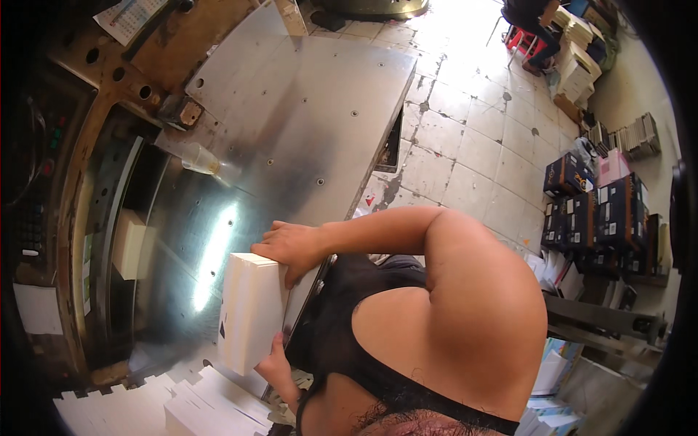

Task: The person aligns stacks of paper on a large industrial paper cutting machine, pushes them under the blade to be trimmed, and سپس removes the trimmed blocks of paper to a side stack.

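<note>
A thick white block of stacked paper (252,316) stands at the near edge of a metal table, held between my two hands. My right hand (292,245) is closed over its upper end, fingers across the corner and thumb down the side facing me. At the lower end my left hand (276,365) grips the block; its thumb shows against the side, and the other fingers are mostly hidden. A small dark mark shows on the block's left face.
The metal table (291,138) carries a clear plastic cup (200,160). Another paper block (131,243) sits in the machine opening at left. White paper stacks (211,403) lie at lower left. Dark boxes (622,214) stand along the right wall; a seated person (534,33) is far off.
</note>
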The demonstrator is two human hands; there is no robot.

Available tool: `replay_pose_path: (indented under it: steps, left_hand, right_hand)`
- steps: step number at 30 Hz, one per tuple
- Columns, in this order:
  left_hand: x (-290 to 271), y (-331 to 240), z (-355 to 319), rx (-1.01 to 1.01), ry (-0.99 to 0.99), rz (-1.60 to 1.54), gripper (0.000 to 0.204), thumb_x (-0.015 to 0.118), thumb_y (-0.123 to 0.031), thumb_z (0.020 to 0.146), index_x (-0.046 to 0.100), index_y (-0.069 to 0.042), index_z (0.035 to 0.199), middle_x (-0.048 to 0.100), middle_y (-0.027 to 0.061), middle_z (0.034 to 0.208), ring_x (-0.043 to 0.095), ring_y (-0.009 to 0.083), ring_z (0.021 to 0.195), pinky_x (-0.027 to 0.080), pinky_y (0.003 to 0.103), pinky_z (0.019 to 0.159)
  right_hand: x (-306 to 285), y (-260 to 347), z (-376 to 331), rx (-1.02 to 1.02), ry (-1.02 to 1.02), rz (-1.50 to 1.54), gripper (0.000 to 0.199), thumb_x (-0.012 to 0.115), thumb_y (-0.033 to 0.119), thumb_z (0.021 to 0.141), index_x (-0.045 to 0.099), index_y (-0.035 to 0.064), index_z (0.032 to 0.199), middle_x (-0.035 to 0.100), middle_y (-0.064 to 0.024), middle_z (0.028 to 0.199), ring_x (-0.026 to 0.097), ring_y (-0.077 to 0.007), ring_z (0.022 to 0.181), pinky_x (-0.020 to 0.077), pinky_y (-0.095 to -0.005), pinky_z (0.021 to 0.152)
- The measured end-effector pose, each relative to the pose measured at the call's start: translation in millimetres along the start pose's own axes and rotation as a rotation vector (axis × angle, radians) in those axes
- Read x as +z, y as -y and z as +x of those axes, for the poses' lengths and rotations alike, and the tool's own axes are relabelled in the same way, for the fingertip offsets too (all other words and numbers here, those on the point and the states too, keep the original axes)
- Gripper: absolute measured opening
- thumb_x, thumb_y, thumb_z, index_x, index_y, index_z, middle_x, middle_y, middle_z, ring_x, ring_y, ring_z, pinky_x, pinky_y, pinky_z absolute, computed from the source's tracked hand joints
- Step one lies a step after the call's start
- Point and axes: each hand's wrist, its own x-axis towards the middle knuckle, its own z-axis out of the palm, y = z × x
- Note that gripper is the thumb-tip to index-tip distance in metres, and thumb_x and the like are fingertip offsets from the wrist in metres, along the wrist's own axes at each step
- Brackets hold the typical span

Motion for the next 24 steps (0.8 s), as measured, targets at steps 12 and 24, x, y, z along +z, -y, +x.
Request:
replay_pose_path:
  steps: [12,24]
  left_hand:
    - [-6,-36,-8,-0.07,-0.057,-0.173,0.052,0.089,-0.012,0.081,0.067,0.005,0.125,0.072,0.0182,0.126,0.067,0.0333,0.115,0.049,0.042,0.105]
    - [1,-34,-9,0.018,-0.015,-0.121,0.04,0.086,-0.013,0.085,0.071,0.004,0.118,0.076,0.0153,0.111,0.071,0.0271,0.103,0.052,0.038,0.097]
  right_hand:
    - [-4,11,-1,-0.018,0.029,-0.003,0.08,0.096,0.035,0.062,0.052,0.0104,0.125,0.067,-0.0123,0.11,0.06,-0.0325,0.116,0.0385,-0.0472,0.098]
    - [5,5,-2,-0.11,-0.092,-0.063,0.076,0.095,0.036,0.064,0.052,0.0067,0.119,0.065,-0.0131,0.103,0.061,-0.0345,0.109,0.0419,-0.0456,0.097]
